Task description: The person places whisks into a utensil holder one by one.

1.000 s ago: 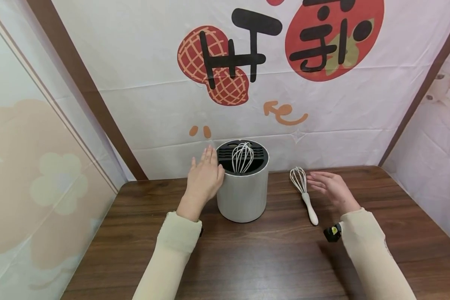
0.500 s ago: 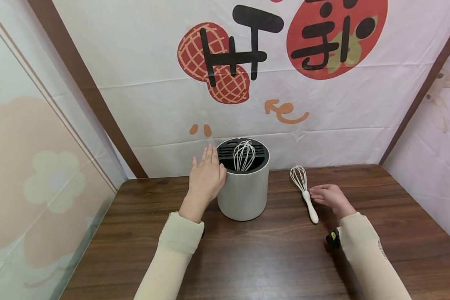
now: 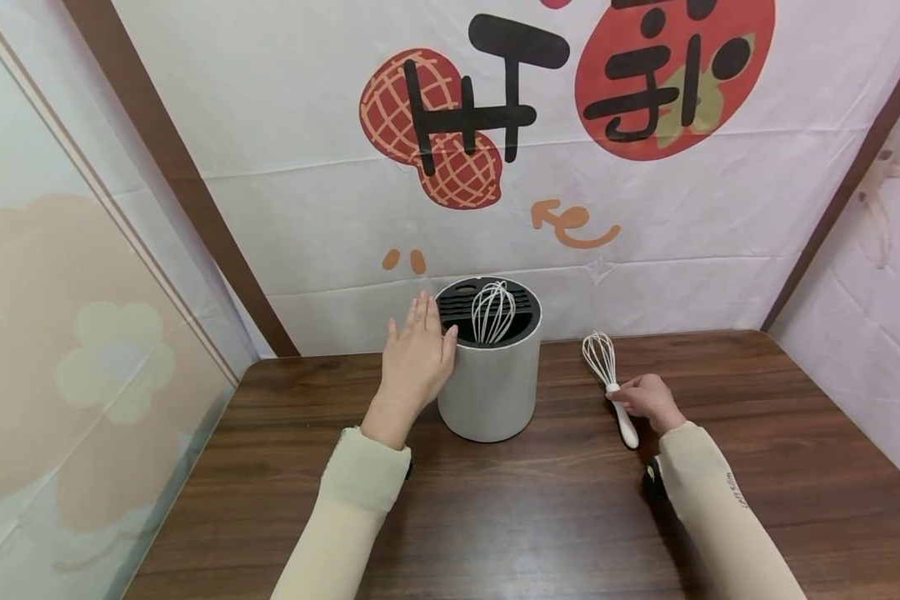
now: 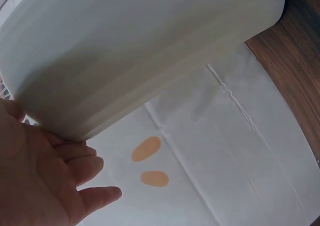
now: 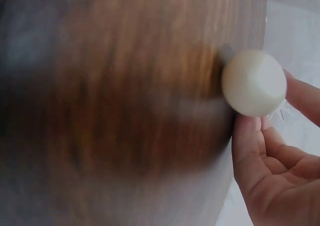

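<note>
Two whisks (image 3: 626, 427) (image 3: 493, 315), one holder (image 3: 489, 396)

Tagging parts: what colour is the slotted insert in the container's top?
Black; the slotted insert shows best in the head view.

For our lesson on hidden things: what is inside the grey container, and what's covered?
Inside the grey container sit a black slotted insert and a white whisk, wires up. The insert and wall cover the whisk's lower part and the container's bottom.

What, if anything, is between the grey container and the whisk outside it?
Only bare brown tabletop lies between the grey container and the whisk pinched by the right hand; the head view shows this.
</note>
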Available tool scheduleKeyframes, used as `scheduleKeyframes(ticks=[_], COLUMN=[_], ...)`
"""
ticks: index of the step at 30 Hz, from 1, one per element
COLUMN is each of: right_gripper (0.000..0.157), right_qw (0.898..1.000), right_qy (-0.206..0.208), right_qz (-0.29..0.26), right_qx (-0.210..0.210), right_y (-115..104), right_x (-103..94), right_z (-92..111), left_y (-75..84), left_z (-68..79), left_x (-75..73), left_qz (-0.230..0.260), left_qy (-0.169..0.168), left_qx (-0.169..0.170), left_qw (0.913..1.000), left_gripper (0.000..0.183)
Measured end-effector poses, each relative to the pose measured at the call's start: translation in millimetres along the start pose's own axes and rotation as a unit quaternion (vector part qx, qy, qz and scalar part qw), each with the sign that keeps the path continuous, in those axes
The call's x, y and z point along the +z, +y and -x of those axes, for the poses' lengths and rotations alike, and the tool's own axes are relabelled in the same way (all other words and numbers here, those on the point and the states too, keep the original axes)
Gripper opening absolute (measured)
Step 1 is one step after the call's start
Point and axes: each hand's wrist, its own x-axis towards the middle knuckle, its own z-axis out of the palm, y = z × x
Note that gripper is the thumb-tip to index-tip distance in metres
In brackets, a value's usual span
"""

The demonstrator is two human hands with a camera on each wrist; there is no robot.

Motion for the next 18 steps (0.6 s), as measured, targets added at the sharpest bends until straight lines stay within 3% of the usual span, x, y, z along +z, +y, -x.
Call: scheduleKeyframes(ticks=[4,8,12,18], right_gripper=[0.031,0.032,0.033,0.036], right_qw=[1.0,0.999,0.997,0.996], right_qy=[0.009,0.005,-0.006,-0.005], right_qz=[0.002,-0.033,-0.073,-0.088], right_qx=[0.0,-0.002,-0.004,-0.008], right_y=[-1.1,-0.2,2.2,5.9], right_x=[1.4,0.9,-0.2,-1.6], right_z=[0.9,2.2,2.5,2.6], left_y=[-0.2,-0.4,-0.6,0.1], left_z=[0.8,0.7,0.7,1.3], left_x=[-0.6,-0.3,-0.1,-0.4], left_qz=[0.022,0.033,0.034,0.03], left_qy=[-0.002,-0.006,-0.009,-0.009], left_qx=[-0.002,-0.005,-0.007,-0.01], left_qw=[0.9998,0.9994,0.9994,0.9995], left_gripper=[0.061,0.061,0.062,0.062])
